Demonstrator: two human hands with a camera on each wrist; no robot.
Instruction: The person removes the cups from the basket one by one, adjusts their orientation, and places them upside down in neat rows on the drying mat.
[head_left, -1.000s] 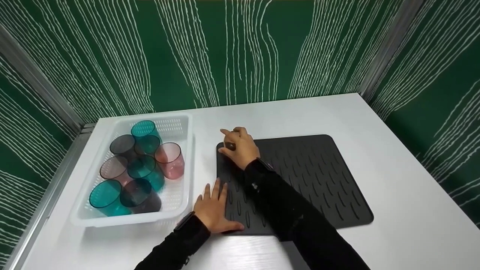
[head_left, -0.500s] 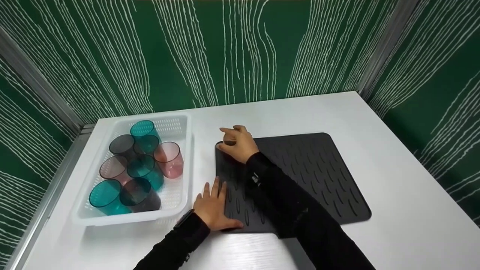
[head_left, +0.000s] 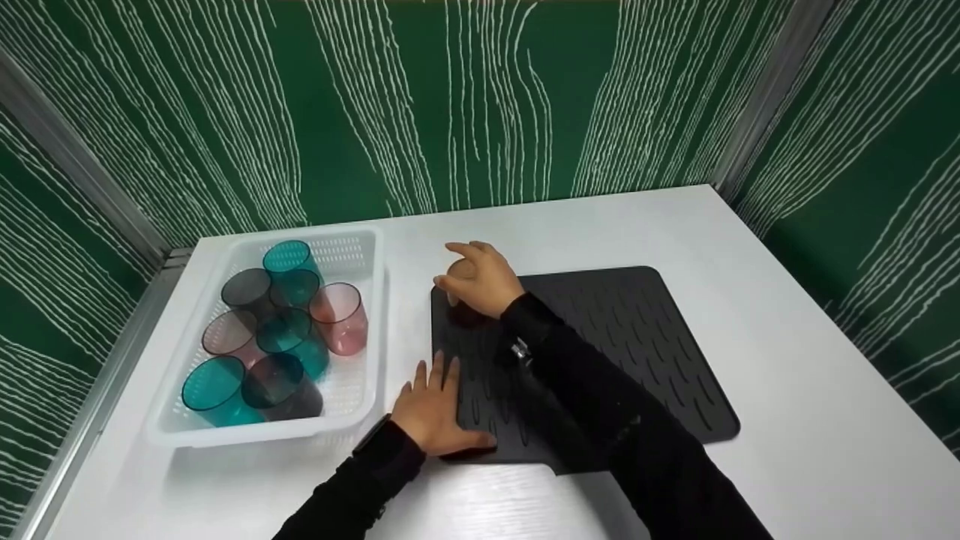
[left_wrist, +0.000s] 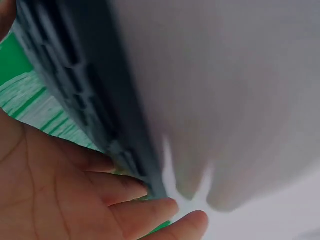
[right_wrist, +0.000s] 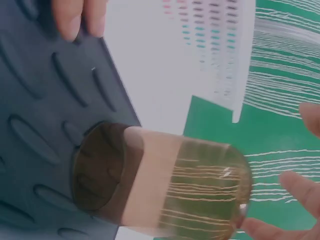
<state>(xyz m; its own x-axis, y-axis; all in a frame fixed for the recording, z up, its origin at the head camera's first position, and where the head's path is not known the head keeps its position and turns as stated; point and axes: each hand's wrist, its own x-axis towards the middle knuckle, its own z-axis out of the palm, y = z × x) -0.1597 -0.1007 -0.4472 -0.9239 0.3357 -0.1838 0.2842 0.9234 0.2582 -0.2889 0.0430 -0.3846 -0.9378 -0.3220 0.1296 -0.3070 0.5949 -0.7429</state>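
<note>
The left grip (head_left: 429, 414) lies spread on the mat (head_left: 619, 326), maybe to steady it; the right grip (head_left: 487, 283) spreads around an upside-down cup (right_wrist: 160, 182).

Basket (head_left: 346, 391) of cups (head_left: 289, 337) left of mat (head_left: 622, 322)

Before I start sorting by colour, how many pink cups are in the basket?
2. One pink cup is near the right wall of the basket; a paler pink cup toward its left, partly hidden. Others may be hidden.

Left fingers (head_left: 436, 373) splay straight, right fingers (head_left: 459, 248) stand apart.
</note>
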